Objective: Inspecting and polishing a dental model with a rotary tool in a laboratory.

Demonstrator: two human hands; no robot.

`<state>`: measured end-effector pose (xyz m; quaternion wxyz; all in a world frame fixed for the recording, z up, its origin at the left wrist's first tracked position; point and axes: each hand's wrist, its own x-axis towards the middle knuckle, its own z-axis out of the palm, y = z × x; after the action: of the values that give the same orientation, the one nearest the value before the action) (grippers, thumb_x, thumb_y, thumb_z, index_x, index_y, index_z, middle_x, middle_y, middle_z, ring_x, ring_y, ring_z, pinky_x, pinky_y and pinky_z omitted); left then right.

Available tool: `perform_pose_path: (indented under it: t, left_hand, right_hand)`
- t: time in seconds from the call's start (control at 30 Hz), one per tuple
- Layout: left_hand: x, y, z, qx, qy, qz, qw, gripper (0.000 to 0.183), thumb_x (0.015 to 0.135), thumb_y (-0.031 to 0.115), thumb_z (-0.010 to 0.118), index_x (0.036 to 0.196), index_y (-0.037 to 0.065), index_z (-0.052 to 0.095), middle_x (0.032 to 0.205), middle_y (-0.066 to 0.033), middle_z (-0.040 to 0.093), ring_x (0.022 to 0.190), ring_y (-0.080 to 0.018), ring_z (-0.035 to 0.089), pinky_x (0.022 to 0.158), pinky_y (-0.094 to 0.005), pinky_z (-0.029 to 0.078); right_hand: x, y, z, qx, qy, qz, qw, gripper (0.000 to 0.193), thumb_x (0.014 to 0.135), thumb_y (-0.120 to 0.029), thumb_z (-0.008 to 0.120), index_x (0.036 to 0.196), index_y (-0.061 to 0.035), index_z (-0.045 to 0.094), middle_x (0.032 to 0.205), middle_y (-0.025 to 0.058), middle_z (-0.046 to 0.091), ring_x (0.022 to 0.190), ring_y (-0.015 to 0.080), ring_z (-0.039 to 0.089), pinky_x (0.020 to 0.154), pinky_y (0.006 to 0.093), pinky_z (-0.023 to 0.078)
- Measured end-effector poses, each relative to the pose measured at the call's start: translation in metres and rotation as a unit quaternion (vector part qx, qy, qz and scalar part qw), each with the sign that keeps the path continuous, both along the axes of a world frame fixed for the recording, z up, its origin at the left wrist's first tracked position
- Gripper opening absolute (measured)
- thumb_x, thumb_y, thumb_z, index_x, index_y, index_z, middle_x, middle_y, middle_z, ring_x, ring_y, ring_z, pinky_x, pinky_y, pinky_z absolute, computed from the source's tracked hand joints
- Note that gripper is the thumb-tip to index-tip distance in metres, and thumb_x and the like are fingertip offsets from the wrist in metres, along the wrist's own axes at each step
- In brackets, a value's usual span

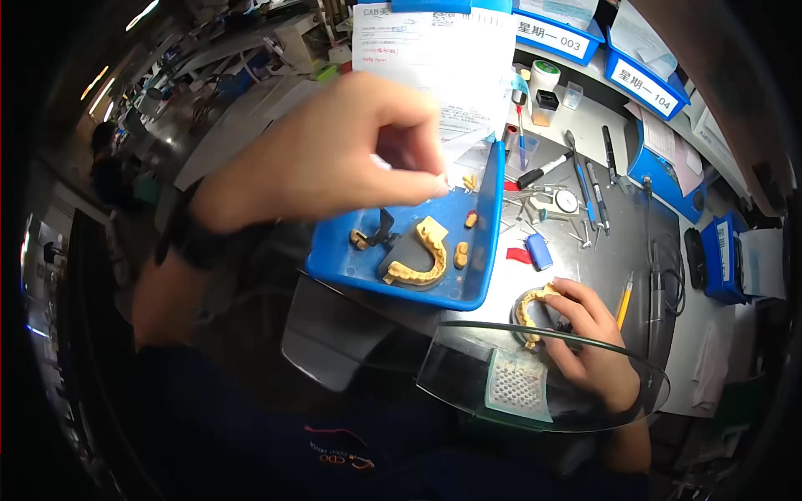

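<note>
My left hand [359,150] is raised over a blue tray [401,295], its thumb and forefinger pinched together. Whatever the fingertips hold, if anything, is too small to make out. Inside the tray lie a yellowish dental arch model [426,265], two small tooth-coloured pieces [461,255], a black part [383,227] and a small red-and-yellow piece [471,219]. To the right of the tray, my right hand [593,346] has its fingers closed on a second dental model [528,313] on the table. A curved transparent shield [451,367] crosses in front of that hand and partly covers it.
A printed sheet [401,83] stands behind the tray. Pens [576,179], a dial gauge [565,200], a blue block [540,251] and a yellow pencil [625,302] lie on the metal tabletop. A perforated pale pad [516,384] shows through the shield. Blue bins [643,83] line the back right.
</note>
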<state>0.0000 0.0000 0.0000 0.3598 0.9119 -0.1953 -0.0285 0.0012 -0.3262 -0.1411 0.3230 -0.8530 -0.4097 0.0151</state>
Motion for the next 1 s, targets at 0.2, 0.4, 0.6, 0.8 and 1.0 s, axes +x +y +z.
perform_pose_path:
  t: [0.2,0.4,0.6,0.8,1.0]
  left_hand:
    - [-0.078,0.015,-0.039,-0.208,-0.112,0.129,0.963,0.015,0.077,-0.006,0.071,0.082,-0.001,0.058,0.082,-0.0138,0.066,0.076,-0.017,0.066,0.072,-0.0277,0.053]
    - [-0.1,0.024,-0.103,-0.406,-0.177,0.206,0.873,0.01,0.086,-0.002,0.066,0.094,-0.003,0.06,0.082,-0.0107,0.066,0.074,-0.014,0.065,0.07,-0.0262,0.053]
    - [-0.089,0.033,-0.151,-0.446,-0.359,0.213,0.791,0.02,0.099,0.008,0.043,0.11,-0.003,0.055,0.082,-0.0059,0.055,0.072,-0.0121,0.051,0.069,-0.0272,0.045]
    - [-0.09,0.032,-0.172,-0.529,-0.29,0.248,0.758,0.022,0.101,0.013,0.04,0.104,-0.002,0.056,0.079,-0.0033,0.052,0.066,-0.0095,0.047,0.06,-0.0235,0.041]
    - [-0.087,0.028,-0.18,-0.475,-0.283,0.272,0.787,0.026,0.1,0.021,0.047,0.091,-0.001,0.056,0.073,-0.0055,0.054,0.056,-0.0074,0.048,0.05,-0.0199,0.04]
  right_hand:
    - [0.002,0.004,0.035,0.053,-0.052,-0.04,0.996,0.033,0.074,-0.003,0.07,0.106,0.0023,0.061,0.112,0.0195,0.059,0.101,0.0329,0.061,0.086,0.0369,0.048]
    - [0.041,0.042,0.102,0.012,-0.123,0.122,0.985,0.017,0.075,0.001,0.07,0.092,0.0009,0.064,0.084,0.0138,0.066,0.077,0.0281,0.065,0.069,0.0329,0.05]
    - [0.075,0.126,0.118,-0.149,-0.105,0.235,0.955,0.016,0.08,-0.007,0.065,0.096,-0.0033,0.066,0.089,0.0122,0.067,0.084,0.0267,0.066,0.074,0.035,0.052]
    - [0.089,0.18,0.107,-0.38,-0.113,0.231,0.889,0.015,0.079,-0.009,0.062,0.092,-0.0021,0.067,0.082,0.015,0.067,0.079,0.0304,0.066,0.072,0.0377,0.052]
    - [0.097,0.189,0.1,-0.308,-0.188,0.33,0.872,0.011,0.08,-0.003,0.054,0.081,0.0013,0.064,0.074,0.018,0.064,0.072,0.0322,0.065,0.069,0.0377,0.052]
